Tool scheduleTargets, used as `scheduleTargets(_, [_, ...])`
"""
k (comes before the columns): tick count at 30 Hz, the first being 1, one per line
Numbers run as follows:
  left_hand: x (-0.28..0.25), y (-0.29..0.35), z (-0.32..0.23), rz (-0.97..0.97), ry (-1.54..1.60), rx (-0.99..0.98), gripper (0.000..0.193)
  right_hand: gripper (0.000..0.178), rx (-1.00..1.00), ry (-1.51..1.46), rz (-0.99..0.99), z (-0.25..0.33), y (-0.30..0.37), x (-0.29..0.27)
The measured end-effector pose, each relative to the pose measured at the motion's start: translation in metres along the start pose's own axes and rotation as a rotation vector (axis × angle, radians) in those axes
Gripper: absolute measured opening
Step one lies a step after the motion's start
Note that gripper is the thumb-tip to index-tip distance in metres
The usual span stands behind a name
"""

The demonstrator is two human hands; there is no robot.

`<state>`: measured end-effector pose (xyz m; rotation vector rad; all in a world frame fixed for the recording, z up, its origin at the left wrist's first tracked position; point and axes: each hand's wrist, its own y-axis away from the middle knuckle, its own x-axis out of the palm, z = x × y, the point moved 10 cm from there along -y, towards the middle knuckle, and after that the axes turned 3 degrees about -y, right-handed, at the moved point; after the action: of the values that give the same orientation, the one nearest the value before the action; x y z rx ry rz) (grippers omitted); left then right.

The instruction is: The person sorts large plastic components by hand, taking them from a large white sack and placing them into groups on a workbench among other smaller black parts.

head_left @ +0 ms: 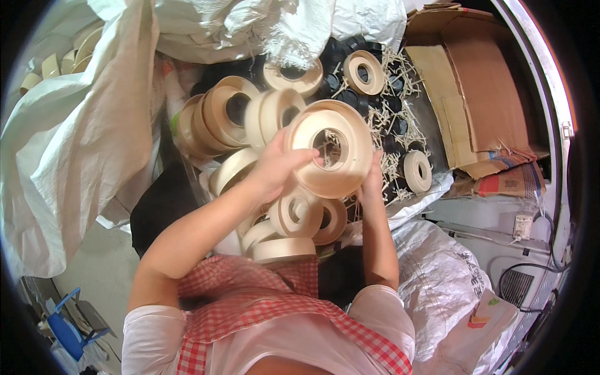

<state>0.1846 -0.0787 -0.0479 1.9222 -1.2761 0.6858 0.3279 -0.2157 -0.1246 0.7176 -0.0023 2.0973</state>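
Note:
A wide cream plastic ring (334,181) with a stepped inner rim is held up in front of me, tilted so its hole shows. My left hand (278,167) is closed on its left side, with the thumb over the inner rim. My right hand (371,178) grips the right edge; some of its fingers are hidden behind the ring. Beyond and left of it lie a pale cream ring (254,122) and a row of tan rings (215,125). More cream rings (284,250) are heaped near my lap, below the held one.
Black round parts (400,127) and thin cream plastic sticks (406,78) are scattered at the far right, with a small ring (417,172) among them. A cardboard box (481,87) stands at right. White woven sacks (81,144) hang at left; a blue stool (65,325) is lower left.

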Motion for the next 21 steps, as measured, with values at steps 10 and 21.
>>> scheduleTargets(10, [-0.007,0.013,0.031,0.019,-0.630,0.002,0.057,0.024,-0.370,1.619,-0.362,0.034,-0.002,-0.094])
scheduleTargets(21, [0.004,0.029,0.053,0.272,-0.288,-0.348,0.055,0.028,-0.870,1.492,0.724,0.021,0.136,0.132])
